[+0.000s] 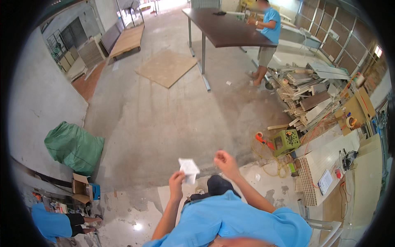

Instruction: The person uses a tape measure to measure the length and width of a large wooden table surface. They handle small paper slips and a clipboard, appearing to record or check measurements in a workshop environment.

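Observation:
My left hand pinches a small folded white sheet of paper by its lower left edge, in front of my body. A flap of the sheet hangs down below the rest. To the right of the paper, and apart from it, my right hand is raised with its fingers curled closed. Whether anything small sits between those fingers is hidden. Both forearms reach forward over the bare concrete floor.
A person in blue stands at a long dark table ahead. Scrap wood lies right, beside a green machine with trailing cables. A flat board lies ahead. Left are a green sack, an open carton and another person.

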`<state>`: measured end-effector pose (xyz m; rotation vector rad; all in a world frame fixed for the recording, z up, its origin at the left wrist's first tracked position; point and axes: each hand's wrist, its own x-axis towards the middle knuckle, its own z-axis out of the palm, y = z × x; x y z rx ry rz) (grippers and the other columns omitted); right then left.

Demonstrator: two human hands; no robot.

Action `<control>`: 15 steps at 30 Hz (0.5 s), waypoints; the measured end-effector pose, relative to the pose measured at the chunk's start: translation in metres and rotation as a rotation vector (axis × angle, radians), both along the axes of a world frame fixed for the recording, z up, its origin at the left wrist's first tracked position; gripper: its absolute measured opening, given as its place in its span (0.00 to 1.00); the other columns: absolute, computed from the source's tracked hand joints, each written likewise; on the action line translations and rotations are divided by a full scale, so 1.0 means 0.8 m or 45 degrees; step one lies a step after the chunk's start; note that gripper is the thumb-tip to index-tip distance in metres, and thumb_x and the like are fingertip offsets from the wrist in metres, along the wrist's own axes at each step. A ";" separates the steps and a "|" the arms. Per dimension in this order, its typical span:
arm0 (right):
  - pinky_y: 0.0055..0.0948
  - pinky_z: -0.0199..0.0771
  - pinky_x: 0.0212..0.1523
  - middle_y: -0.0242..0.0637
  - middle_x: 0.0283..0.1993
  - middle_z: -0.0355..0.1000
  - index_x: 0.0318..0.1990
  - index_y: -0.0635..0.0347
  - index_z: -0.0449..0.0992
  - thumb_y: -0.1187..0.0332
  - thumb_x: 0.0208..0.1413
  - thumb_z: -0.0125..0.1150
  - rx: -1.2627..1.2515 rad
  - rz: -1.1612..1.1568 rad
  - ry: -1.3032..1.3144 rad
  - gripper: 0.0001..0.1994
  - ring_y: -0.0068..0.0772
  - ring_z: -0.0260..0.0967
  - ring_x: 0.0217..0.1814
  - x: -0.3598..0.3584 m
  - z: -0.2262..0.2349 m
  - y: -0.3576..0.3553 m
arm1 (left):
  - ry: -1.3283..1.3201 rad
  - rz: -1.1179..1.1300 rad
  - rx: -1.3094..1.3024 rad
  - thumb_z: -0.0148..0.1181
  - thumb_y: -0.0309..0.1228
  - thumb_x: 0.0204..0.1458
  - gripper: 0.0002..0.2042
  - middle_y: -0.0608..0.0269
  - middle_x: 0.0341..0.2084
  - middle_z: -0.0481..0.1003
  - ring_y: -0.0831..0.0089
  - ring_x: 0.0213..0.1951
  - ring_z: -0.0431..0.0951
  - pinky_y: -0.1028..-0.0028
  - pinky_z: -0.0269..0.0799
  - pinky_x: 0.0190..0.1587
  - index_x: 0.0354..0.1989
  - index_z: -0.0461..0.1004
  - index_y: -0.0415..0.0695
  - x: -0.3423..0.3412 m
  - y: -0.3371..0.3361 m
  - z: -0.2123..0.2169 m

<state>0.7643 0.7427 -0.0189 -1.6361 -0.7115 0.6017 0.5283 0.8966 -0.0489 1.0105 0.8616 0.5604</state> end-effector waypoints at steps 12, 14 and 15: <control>0.30 0.79 0.46 0.40 0.41 0.82 0.50 0.65 0.80 0.66 0.63 0.65 -0.066 -0.402 -0.069 0.13 0.29 0.79 0.42 0.394 -0.003 0.368 | -0.083 -0.276 -0.110 0.65 0.24 0.54 0.06 0.69 0.34 0.80 0.80 0.41 0.75 0.76 0.67 0.48 0.39 0.81 0.40 0.446 0.392 0.032; 0.33 0.79 0.47 0.44 0.43 0.82 0.51 0.65 0.80 0.65 0.63 0.65 -0.099 -0.313 -0.145 0.15 0.33 0.80 0.43 0.447 0.045 0.443 | -0.091 -0.195 -0.116 0.65 0.24 0.54 0.06 0.69 0.33 0.79 0.80 0.40 0.75 0.76 0.68 0.48 0.39 0.81 0.40 0.488 0.434 0.048; 0.33 0.79 0.47 0.46 0.43 0.82 0.52 0.65 0.79 0.64 0.63 0.65 -0.169 -0.263 -0.181 0.15 0.35 0.81 0.44 0.472 0.066 0.486 | -0.090 -0.154 -0.050 0.65 0.24 0.54 0.06 0.69 0.33 0.79 0.80 0.40 0.75 0.76 0.68 0.47 0.39 0.81 0.40 0.507 0.465 0.053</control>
